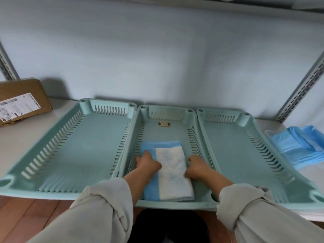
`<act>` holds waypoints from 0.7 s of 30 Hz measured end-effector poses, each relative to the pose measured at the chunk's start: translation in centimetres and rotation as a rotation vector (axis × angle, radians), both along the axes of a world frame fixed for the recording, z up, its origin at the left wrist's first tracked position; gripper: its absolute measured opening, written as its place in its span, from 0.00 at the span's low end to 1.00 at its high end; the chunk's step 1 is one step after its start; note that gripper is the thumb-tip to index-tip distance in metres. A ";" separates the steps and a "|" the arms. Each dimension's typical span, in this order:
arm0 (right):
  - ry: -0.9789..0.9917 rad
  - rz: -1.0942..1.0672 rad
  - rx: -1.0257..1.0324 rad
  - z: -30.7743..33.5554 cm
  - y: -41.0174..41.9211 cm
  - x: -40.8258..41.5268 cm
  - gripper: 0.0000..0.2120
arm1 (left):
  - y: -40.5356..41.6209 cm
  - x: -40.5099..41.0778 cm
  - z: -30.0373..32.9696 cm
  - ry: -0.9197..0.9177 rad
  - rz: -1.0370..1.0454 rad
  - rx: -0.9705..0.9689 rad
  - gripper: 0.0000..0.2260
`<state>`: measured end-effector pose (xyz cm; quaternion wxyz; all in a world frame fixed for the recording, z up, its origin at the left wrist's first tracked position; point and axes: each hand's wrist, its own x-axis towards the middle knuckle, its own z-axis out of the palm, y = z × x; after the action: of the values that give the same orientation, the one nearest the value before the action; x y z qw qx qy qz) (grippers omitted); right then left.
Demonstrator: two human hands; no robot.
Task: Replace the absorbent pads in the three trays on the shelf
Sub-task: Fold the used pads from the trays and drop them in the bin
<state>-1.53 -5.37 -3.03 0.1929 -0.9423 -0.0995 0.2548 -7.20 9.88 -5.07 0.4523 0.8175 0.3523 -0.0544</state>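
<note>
My left hand [148,163] and right hand [196,168] grip the folded absorbent pad [169,171] between them — its long axis runs down the middle tray [196,137].

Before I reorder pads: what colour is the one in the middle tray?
Blue with a white centre panel, head view.

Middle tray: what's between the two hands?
In the head view, the folded absorbent pad, white face up with blue edging, lies between the left hand and right hand.
</note>
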 end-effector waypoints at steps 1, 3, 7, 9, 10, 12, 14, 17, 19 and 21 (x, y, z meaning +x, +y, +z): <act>0.072 -0.040 0.072 0.3 -0.3 -0.3 0.19 | 0.0 -0.3 0.2 -0.032 0.114 -0.125 0.33; 0.181 -0.068 0.184 0.8 -0.6 -0.7 0.09 | 0.5 -0.3 0.2 -0.104 0.244 -0.331 0.26; 0.231 -0.095 0.277 2.8 -1.1 -1.3 0.11 | 0.5 -2.0 2.1 -0.101 0.223 -0.608 0.20; 0.237 -0.113 0.297 3.5 -1.8 -1.4 0.10 | 0.2 -2.6 2.9 -0.127 0.153 -0.579 0.19; 0.250 -0.118 0.303 3.7 -2.0 -1.5 0.08 | 0.1 -3.0 3.5 -0.150 0.137 -0.551 0.19; 0.282 -0.170 0.358 3.8 -2.3 -1.6 0.09 | 0.1 -3.3 4.4 -0.189 0.102 -0.509 0.20; 0.266 -0.272 0.466 3.8 -2.3 -1.7 0.16 | 0.4 -3.5 5.2 -0.206 0.070 -0.479 0.21; 0.175 -0.337 0.598 4.0 -2.1 -1.8 0.10 | 1.4 -3.7 6.2 -0.235 0.023 -0.441 0.22; 0.180 -0.331 0.663 4.5 -2.0 -1.8 0.07 | 1.9 -3.8 7.1 -0.247 -0.012 -0.435 0.19; 0.235 -0.314 0.707 4.8 -2.0 -1.9 0.06 | 2.4 -3.9 7.6 -0.236 -0.046 -0.452 0.14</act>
<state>-3.38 -7.40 1.82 0.5516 -0.7862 -0.0133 0.2782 -11.11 12.27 2.54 0.6600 0.7043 0.2572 -0.0463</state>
